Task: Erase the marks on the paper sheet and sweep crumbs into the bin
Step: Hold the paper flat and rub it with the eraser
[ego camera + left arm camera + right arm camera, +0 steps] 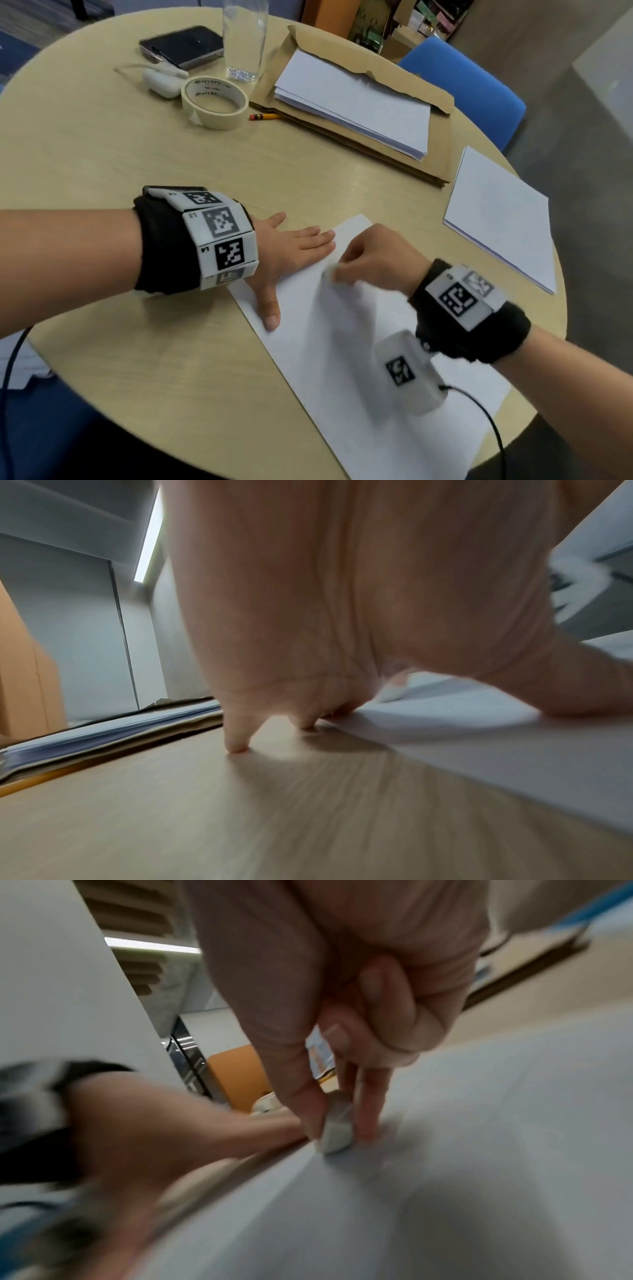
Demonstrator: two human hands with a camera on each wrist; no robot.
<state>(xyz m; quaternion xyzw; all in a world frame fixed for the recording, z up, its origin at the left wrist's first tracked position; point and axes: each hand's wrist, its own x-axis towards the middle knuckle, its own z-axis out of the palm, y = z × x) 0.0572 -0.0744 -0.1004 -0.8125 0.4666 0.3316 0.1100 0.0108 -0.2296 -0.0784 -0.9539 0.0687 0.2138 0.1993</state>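
A white paper sheet (pixel 342 363) lies slanted on the round wooden table (pixel 102 144), near its front right edge. My left hand (pixel 291 250) lies flat, fingers straight, pressing the sheet's upper left edge; the thumb rests on the paper. My right hand (pixel 346 270) pinches a small white eraser (pixel 337 1131) between thumb and fingers, its tip touching the sheet (pixel 479 1150) close to the left edge. The right hand is blurred in the head view. No marks or crumbs are clear enough to make out. No bin is in view.
At the back of the table lie a roll of masking tape (pixel 215 102), a pencil (pixel 265 117), a glass (pixel 245 37), a phone (pixel 181 46) and white earbuds case (pixel 161 82). A paper stack on a brown envelope (pixel 356 102) and another stack (pixel 500 216) lie right. A blue chair (pixel 472 92) stands behind.
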